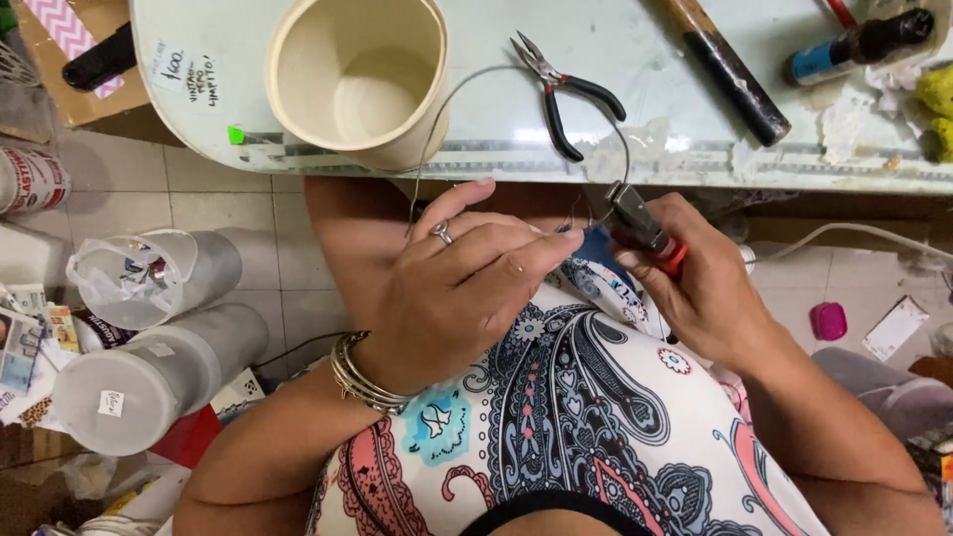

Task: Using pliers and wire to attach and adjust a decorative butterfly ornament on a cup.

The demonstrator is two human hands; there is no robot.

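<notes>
The right hand [710, 288] is clamping red-handled pliers [640, 226] on a thin wire [467, 79] looping past the cream cup [357, 74]; the left hand [467, 288] is pinching the wire close by, best kept taut. Left of the cup, a white handwritten label [189, 74] is sticking to the worktop [635, 119]; below it, frosted jars [139, 377] are carrying small white stickers.

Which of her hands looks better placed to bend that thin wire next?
Probably the right hand: it grips the red-handled pliers, whose tips meet the wire loop. The left hand only steadies the wire with its fingertips.
</notes>
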